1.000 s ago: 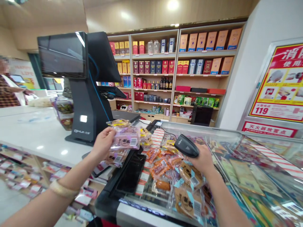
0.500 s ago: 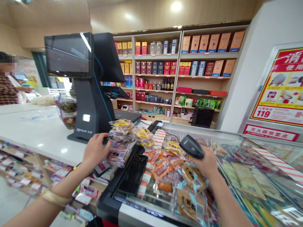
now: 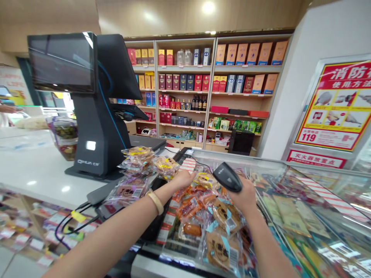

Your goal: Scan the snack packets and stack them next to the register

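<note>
My right hand [image 3: 247, 196] is wrapped round a black barcode scanner [image 3: 228, 177], held over a heap of clear snack packets [image 3: 214, 227] on the glass counter [image 3: 292, 193]. My left hand [image 3: 184, 179], a pale bracelet [image 3: 157, 202] on its wrist, reaches across into the heap. Its fingers curl onto a yellow-labelled packet [image 3: 204, 178] beside orange ones [image 3: 188, 206]. A second pile of snack packets [image 3: 136, 170] lies to the left, by the foot of the till.
A black till with two screens [image 3: 95, 100] stands on the white counter [image 3: 34, 173], with a glass jar [image 3: 64, 137] behind it. Cables with a yellow tag [image 3: 75, 216] hang at the counter edge. Shelves of boxes and bottles [image 3: 203, 88] fill the back wall; a red fire poster [image 3: 336, 108] is on the right.
My left hand set the pink packet on the left pile, then crossed to the right into the heap by the scanner. The view has shifted right; the person at far left is nearly out of view.
</note>
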Motion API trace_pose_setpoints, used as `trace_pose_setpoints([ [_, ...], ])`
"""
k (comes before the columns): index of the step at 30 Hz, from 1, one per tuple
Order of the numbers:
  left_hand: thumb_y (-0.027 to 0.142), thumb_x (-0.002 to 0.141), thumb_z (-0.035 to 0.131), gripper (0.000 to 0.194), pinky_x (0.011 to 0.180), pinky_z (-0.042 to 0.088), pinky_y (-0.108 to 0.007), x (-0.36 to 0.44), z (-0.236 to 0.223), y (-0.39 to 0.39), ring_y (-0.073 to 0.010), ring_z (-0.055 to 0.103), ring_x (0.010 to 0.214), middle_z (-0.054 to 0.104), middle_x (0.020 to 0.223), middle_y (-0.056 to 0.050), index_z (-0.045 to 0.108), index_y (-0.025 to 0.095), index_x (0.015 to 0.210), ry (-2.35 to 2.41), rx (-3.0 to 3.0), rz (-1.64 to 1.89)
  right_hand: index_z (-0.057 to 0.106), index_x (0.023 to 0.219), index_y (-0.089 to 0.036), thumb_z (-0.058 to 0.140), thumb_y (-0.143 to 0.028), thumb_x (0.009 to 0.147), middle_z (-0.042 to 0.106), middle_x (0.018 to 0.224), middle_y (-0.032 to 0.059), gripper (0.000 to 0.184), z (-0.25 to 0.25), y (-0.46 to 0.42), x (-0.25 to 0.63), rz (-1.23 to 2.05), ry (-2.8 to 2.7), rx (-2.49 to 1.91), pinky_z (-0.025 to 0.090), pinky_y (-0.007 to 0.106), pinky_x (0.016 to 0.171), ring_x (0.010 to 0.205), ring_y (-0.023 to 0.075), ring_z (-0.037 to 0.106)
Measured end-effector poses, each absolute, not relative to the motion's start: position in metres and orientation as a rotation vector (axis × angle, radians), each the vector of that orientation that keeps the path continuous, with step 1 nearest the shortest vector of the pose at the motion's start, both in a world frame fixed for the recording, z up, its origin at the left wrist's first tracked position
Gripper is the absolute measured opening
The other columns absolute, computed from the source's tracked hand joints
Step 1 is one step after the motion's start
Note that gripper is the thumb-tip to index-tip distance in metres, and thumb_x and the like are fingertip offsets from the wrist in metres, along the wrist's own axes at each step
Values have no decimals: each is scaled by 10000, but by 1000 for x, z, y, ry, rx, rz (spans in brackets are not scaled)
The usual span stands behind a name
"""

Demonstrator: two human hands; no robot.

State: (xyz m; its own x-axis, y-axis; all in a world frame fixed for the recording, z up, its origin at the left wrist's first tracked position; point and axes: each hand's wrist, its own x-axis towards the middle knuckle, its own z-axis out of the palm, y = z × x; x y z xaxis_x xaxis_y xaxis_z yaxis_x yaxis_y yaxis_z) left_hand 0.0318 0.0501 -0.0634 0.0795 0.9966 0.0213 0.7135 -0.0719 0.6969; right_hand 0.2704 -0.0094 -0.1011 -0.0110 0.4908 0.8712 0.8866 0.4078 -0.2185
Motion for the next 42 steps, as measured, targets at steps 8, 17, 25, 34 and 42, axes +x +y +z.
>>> trace_pose_setpoints([
  [8,272,819,574,214,437,387,-206,38,-73,52,-121,542,454,554,514,9,482,190,644,1499,1442,737,642,771,-203,556,-348,750,701,729,60,169,-98,-10,268,-511,-1712,-1204,395,292,632,686,216,646],
  [17,299,826,551,175,569,557,-249,17,-63,34,-109,643,568,584,712,53,427,209,741,1288,1368,1198,648,769,-211,607,-364,731,713,753,51,163,-93,-14,267,-338,-1846,-1236,390,285,654,704,210,646],
  [25,443,749,596,267,525,581,-290,-9,-46,15,-125,578,590,485,718,46,485,205,704,1196,1710,1531,665,785,-216,600,-333,768,728,802,35,135,-86,-21,254,-155,-2088,-1265,387,291,704,759,211,665],
  [34,542,668,680,398,554,581,-284,-37,-37,-8,-125,558,638,507,702,45,492,193,706,1161,1547,1572,691,929,-218,597,-333,766,743,880,47,221,-91,-18,258,-204,-2020,-1224,439,297,726,807,217,683],
  [42,410,522,803,371,541,547,-216,-155,-26,-40,-107,580,586,588,660,35,559,170,666,1448,1164,1666,693,946,-213,595,-287,724,747,930,63,254,-95,-17,258,-282,-1984,-1253,453,307,726,804,227,681],
])
